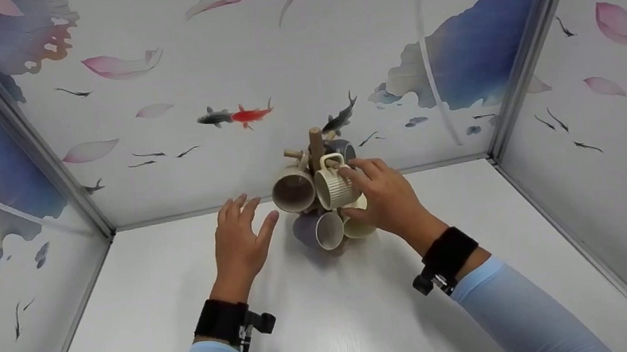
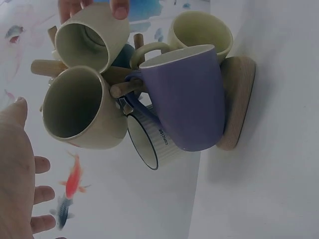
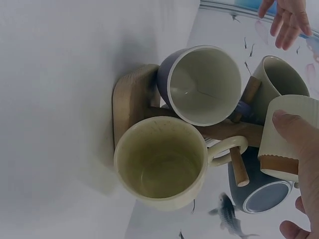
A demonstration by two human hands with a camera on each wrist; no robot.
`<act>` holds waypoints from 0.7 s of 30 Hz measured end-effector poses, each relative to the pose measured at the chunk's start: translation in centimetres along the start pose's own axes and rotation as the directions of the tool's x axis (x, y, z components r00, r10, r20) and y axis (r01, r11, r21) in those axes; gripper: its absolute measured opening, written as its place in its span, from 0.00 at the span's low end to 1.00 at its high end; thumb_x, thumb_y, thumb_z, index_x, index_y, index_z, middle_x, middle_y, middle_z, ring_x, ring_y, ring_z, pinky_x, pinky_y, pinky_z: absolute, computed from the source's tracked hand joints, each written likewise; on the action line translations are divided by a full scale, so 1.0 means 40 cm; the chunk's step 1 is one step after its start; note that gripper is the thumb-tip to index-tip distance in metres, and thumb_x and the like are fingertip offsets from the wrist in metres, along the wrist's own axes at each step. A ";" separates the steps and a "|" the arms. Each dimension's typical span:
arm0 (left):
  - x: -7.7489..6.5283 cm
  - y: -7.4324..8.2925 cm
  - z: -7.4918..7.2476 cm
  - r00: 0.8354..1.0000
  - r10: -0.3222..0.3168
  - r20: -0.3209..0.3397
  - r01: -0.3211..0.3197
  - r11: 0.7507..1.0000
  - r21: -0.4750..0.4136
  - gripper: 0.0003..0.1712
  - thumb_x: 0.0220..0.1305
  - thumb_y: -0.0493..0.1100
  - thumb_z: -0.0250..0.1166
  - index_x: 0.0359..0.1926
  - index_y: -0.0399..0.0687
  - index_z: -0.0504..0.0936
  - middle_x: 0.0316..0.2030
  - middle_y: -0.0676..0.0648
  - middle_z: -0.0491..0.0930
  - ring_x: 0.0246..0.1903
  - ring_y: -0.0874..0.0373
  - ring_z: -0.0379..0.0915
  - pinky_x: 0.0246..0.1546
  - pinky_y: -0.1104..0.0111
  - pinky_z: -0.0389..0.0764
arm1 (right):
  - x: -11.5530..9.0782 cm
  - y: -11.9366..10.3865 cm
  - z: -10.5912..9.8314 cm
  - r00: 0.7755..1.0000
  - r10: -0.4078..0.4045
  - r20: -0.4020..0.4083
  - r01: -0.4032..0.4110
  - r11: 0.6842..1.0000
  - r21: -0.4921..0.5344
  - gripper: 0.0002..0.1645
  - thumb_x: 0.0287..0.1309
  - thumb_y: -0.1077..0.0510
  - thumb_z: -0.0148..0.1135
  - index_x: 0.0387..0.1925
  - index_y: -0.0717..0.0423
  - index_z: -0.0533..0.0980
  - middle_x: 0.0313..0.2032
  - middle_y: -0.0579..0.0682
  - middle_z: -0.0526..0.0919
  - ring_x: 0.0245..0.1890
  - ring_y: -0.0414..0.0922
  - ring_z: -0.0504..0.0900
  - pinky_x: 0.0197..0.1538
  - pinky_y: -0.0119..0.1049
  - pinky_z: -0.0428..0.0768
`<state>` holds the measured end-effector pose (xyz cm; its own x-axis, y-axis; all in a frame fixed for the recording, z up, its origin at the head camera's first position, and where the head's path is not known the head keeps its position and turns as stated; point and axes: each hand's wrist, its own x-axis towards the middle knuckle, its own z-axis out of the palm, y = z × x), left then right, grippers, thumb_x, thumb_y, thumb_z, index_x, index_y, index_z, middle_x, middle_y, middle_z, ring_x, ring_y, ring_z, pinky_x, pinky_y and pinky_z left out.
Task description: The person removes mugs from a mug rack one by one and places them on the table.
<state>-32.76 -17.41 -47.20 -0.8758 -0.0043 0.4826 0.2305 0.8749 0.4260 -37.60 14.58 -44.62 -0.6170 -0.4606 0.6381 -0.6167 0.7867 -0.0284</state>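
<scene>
Much of the mug tree [image 1: 316,140] is covered by its own mugs: in the head view the top of its post shows, while its base [image 2: 239,99] is seen only from the wrists. The tree stands at the far middle of the bench [image 1: 307,330]. The ribbed mug [image 1: 332,191] is on its right side, partly behind the fingers of the right hand [image 1: 390,200]; whether its handle sits on a peg I cannot tell. That hand also covers part of the yellow mug [image 3: 162,159], near and to the right, and the dark blue mug [image 3: 261,191] on the far right is mostly blocked from the head and just a sliver from the left wrist.

The left wrist view alone clearly gives the white mug [image 2: 159,147], dark-rimmed and lettered "concise", partly behind the purple mug [image 2: 184,99]; I cannot make it out from the head. The brown band on the ribbed mug appears only from the right wrist, and the yellow mug's whole mouth is seen best there.

The right hand grips the ribbed mug between thumb and fingers. The left hand [image 1: 241,243] is open and empty, thumb apart from the fingers, near the beige mug [image 1: 294,190] on the left but not touching it; both wrist views cut this hand off at the edge.
</scene>
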 end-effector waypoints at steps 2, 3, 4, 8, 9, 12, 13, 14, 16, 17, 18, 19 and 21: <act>-0.004 0.002 0.004 1.000 0.001 -0.005 -0.001 1.000 0.000 0.44 0.75 0.76 0.50 0.73 0.52 0.75 0.76 0.43 0.68 0.80 0.40 0.56 0.77 0.41 0.64 | 0.000 -0.003 0.008 1.000 0.009 -0.015 -0.009 1.000 0.010 0.52 0.45 0.39 0.86 0.71 0.43 0.74 0.68 0.53 0.77 0.65 0.55 0.78 0.53 0.57 0.87; -0.006 0.004 0.006 1.000 0.003 -0.007 -0.003 1.000 0.006 0.44 0.75 0.76 0.50 0.73 0.52 0.75 0.76 0.43 0.68 0.79 0.40 0.56 0.77 0.41 0.64 | -0.001 -0.005 0.012 1.000 0.014 -0.024 -0.013 1.000 0.019 0.53 0.44 0.40 0.87 0.71 0.43 0.74 0.67 0.53 0.78 0.65 0.55 0.78 0.53 0.57 0.87; -0.009 0.005 0.009 1.000 0.009 -0.011 -0.009 1.000 0.010 0.43 0.75 0.76 0.50 0.73 0.52 0.76 0.76 0.43 0.68 0.79 0.40 0.57 0.77 0.41 0.65 | 0.000 -0.006 0.016 0.999 0.018 -0.031 -0.017 1.000 0.024 0.53 0.44 0.41 0.87 0.71 0.44 0.74 0.67 0.53 0.78 0.64 0.55 0.78 0.53 0.56 0.88; -0.021 0.011 0.019 0.999 0.032 -0.025 -0.031 0.999 0.022 0.43 0.74 0.76 0.50 0.72 0.51 0.77 0.75 0.44 0.69 0.78 0.41 0.59 0.76 0.42 0.66 | 0.001 -0.011 0.028 0.998 0.024 -0.058 -0.022 0.999 0.033 0.54 0.43 0.45 0.89 0.72 0.45 0.73 0.66 0.54 0.78 0.64 0.55 0.79 0.52 0.55 0.89; -0.023 0.013 0.021 0.999 0.035 -0.030 -0.034 0.999 0.020 0.43 0.74 0.76 0.51 0.71 0.51 0.78 0.75 0.44 0.70 0.78 0.41 0.59 0.76 0.42 0.66 | 0.002 -0.012 0.029 0.998 0.027 -0.059 -0.025 0.999 0.033 0.54 0.43 0.46 0.89 0.72 0.45 0.73 0.66 0.54 0.78 0.64 0.55 0.79 0.52 0.55 0.89; -0.029 0.018 0.025 0.998 0.040 -0.040 -0.040 0.999 0.004 0.42 0.74 0.75 0.52 0.70 0.52 0.78 0.74 0.44 0.70 0.78 0.42 0.60 0.75 0.42 0.66 | 0.004 -0.014 0.032 0.997 0.033 -0.064 -0.031 0.999 0.034 0.54 0.42 0.49 0.90 0.71 0.46 0.73 0.66 0.54 0.78 0.63 0.55 0.80 0.52 0.54 0.89; -0.031 0.019 0.026 0.998 0.042 -0.043 -0.042 0.999 -0.001 0.41 0.74 0.75 0.52 0.70 0.52 0.79 0.74 0.44 0.71 0.78 0.42 0.60 0.75 0.41 0.67 | 0.004 -0.015 0.032 0.997 0.035 -0.065 -0.033 0.999 0.034 0.54 0.42 0.50 0.90 0.71 0.46 0.73 0.66 0.54 0.78 0.63 0.55 0.80 0.52 0.54 0.89; -0.032 0.020 0.026 0.998 0.043 -0.044 -0.043 0.999 -0.004 0.41 0.74 0.75 0.52 0.70 0.52 0.79 0.74 0.44 0.71 0.78 0.42 0.60 0.75 0.41 0.67 | 0.004 -0.016 0.032 0.997 0.036 -0.066 -0.033 0.999 0.033 0.53 0.42 0.50 0.90 0.71 0.46 0.73 0.66 0.54 0.78 0.63 0.55 0.80 0.51 0.53 0.89; -0.035 0.023 0.027 0.998 0.045 -0.044 -0.045 0.999 -0.008 0.40 0.75 0.74 0.53 0.70 0.52 0.79 0.74 0.44 0.71 0.78 0.42 0.61 0.75 0.41 0.67 | 0.004 -0.018 0.033 0.997 0.034 -0.070 -0.032 0.999 0.042 0.53 0.43 0.51 0.89 0.71 0.47 0.73 0.66 0.54 0.78 0.62 0.55 0.81 0.51 0.52 0.89; -0.037 0.024 0.027 0.998 0.044 -0.043 -0.045 0.999 -0.009 0.40 0.75 0.74 0.53 0.70 0.52 0.79 0.74 0.44 0.71 0.78 0.42 0.61 0.75 0.41 0.67 | 0.003 -0.019 0.034 0.997 0.033 -0.070 -0.029 0.998 0.051 0.52 0.44 0.52 0.89 0.71 0.48 0.73 0.66 0.55 0.78 0.62 0.55 0.81 0.51 0.52 0.89; -0.039 0.025 0.027 0.998 0.044 -0.044 -0.044 0.999 -0.009 0.39 0.75 0.74 0.53 0.70 0.52 0.79 0.74 0.45 0.71 0.77 0.42 0.61 0.75 0.41 0.67 | 0.003 -0.020 0.035 0.997 0.032 -0.069 -0.027 0.998 0.059 0.52 0.45 0.52 0.88 0.72 0.48 0.73 0.66 0.55 0.78 0.62 0.55 0.82 0.51 0.51 0.90; -0.041 0.026 0.027 0.998 0.044 -0.044 -0.045 0.999 -0.012 0.39 0.75 0.73 0.54 0.70 0.52 0.79 0.74 0.45 0.71 0.77 0.42 0.61 0.74 0.41 0.67 | 0.002 -0.020 0.036 0.997 0.031 -0.067 -0.026 0.997 0.070 0.52 0.46 0.53 0.88 0.72 0.49 0.72 0.66 0.56 0.78 0.62 0.55 0.82 0.52 0.50 0.90; -0.044 0.029 0.026 0.998 0.047 -0.047 -0.048 0.999 -0.016 0.39 0.75 0.73 0.54 0.69 0.52 0.79 0.74 0.45 0.71 0.77 0.42 0.61 0.74 0.41 0.68 | -0.001 -0.020 0.038 0.997 0.027 -0.068 -0.021 0.996 0.090 0.52 0.47 0.54 0.87 0.73 0.50 0.72 0.66 0.56 0.77 0.62 0.55 0.83 0.53 0.49 0.89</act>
<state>-31.41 -15.89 -48.35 -0.8429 0.0142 0.5379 0.2793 0.8660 0.4148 -37.83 13.35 -45.81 -0.5987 -0.4101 0.6880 -0.6454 0.7558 -0.1110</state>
